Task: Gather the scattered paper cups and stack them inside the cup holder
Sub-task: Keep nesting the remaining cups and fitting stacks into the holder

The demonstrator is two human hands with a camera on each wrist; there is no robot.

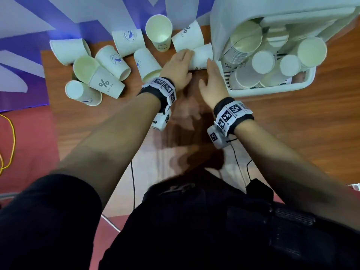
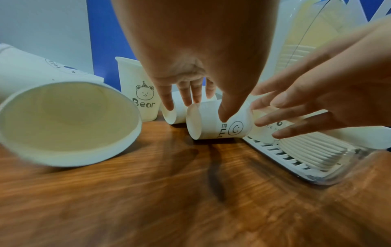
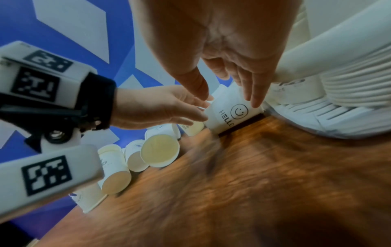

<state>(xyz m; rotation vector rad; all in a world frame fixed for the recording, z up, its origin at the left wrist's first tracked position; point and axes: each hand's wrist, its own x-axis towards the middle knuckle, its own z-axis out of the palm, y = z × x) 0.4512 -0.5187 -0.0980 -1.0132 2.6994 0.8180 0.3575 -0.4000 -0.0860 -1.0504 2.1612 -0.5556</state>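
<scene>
A white paper cup printed "HELLO" with a smiley [image 1: 202, 57] [image 2: 220, 123] [image 3: 230, 117] lies on its side on the wooden table, right against the white cup holder [image 1: 272, 90] [image 2: 285, 160] [image 3: 317, 120]. My left hand [image 1: 183, 59] [image 2: 196, 107] [image 3: 169, 107] reaches over the cup's bottom end with straight fingers, and its thumb touches the cup's side. At the cup's mouth end my right hand [image 1: 211, 75] [image 2: 296, 108] [image 3: 227, 95] is spread, its fingertips near the rim. Stacks of cups [image 1: 243, 41] fill the holder.
Several loose cups [image 1: 109, 78] lie tumbled at the table's left. An upright "Bear" cup [image 1: 158, 32] [image 2: 139, 93] and another fallen cup [image 1: 188, 36] sit behind my hands. A blue and white backdrop [image 1: 87, 16] closes the far side. A yellow cable [image 1: 11, 137] lies on the floor, left.
</scene>
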